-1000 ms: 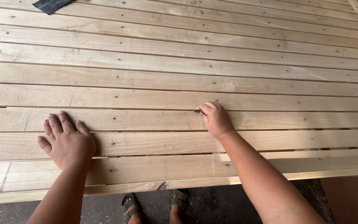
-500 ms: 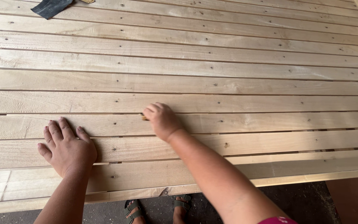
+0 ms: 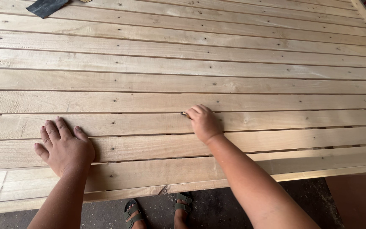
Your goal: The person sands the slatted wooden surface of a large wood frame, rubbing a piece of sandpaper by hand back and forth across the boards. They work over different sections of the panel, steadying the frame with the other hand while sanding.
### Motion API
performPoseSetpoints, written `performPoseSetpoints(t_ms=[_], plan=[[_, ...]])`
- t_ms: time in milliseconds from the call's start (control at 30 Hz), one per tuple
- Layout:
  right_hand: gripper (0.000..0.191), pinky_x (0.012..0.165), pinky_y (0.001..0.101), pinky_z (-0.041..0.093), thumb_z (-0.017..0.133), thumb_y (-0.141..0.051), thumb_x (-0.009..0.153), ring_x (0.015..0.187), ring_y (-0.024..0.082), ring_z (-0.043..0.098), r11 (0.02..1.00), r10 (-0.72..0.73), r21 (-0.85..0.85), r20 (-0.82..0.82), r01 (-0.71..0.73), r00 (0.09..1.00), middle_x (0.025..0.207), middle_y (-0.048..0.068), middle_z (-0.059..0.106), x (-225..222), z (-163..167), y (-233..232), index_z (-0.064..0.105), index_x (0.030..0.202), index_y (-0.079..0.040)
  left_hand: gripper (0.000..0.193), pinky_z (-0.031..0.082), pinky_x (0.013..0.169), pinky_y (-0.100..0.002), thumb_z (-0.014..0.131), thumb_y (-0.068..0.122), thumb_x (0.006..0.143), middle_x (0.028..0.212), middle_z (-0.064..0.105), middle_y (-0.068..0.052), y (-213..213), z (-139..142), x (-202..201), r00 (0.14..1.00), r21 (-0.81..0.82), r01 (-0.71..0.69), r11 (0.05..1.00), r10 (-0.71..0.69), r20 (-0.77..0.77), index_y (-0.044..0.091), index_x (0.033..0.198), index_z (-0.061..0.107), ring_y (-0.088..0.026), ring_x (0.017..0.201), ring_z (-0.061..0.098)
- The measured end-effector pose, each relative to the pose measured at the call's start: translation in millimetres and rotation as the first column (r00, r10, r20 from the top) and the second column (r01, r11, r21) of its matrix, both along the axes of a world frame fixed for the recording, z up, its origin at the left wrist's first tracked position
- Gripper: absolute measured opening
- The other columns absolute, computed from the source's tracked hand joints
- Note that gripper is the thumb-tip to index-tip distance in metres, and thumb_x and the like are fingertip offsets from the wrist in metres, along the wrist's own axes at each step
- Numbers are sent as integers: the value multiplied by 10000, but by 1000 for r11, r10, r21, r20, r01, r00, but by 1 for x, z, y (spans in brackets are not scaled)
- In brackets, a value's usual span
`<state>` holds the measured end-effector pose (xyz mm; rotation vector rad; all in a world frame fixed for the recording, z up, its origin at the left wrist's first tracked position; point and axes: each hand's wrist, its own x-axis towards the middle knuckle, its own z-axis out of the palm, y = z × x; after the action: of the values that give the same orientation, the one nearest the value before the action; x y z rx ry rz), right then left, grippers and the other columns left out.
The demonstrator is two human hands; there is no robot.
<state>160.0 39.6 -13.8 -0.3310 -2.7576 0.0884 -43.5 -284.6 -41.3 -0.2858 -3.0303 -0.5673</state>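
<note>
Fingers (image 3: 196,111) of the right hand (image 3: 204,123) are curled on a small dark tool (image 3: 184,113), mostly hidden.
Left hand (image 3: 64,146) is laid flat, fingers spread, on pale wooden slats (image 3: 234,63) running left to right.

- Two hands: the left hand (image 3: 64,147) at the lower left of the frame, the right hand (image 3: 204,123) near the middle.
- One small dark tool (image 3: 184,113) at the fingers of the right hand; its kind cannot be told.
- One dark sheet (image 3: 45,6) at the upper left.
- About eleven long wooden planks (image 3: 234,85) across the frame.
- Two sandals (image 3: 157,210) at the bottom edge.
</note>
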Motion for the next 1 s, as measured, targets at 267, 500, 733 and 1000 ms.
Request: performPoseSetpoints(t_ms=[267,500,733,1000], plan=[[249,765,402,544,778,-114,863,905,287,636,878,-178,-473,-171,78,969,1034,96,594,34,27,18,614,1023,-17,672,13,1235,-536,268,455,1047,1704,188,-134,1,6,1,1000,-15,-3,1000,4,10,126,1632,246,-261,1575,90],[184,757,467,535,792,-197,838,883,347,656,970,-217,-111,17,218,976,954,85,653,21,47,24,681,878,-56,680,11,1234,-536,263,462,1043,1703,179,-125,3,10,3,1000,-21,-5,1000,5,27,135,1638,233,-259,1577,78],[252,853,429,591,568,58,904,1011,326,709,960,-141,-211,208,185,968,1198,128,677,16,27,-2,624,1121,-57,675,15,1244,-540,264,456,1049,1713,174,-121,2,8,2,1000,-26,-6,1000,7,24,136,1642,236,-262,1584,82],[686,1205,574,150,495,-471,969,1440,322,272,841,-379,-194,454,504,807,1534,109,320,16,18,-38,260,1518,-133,676,11,1236,-542,255,449,1046,1703,170,-135,0,-1,1,999,-41,-5,999,7,40,128,1640,231,-266,1580,72]])
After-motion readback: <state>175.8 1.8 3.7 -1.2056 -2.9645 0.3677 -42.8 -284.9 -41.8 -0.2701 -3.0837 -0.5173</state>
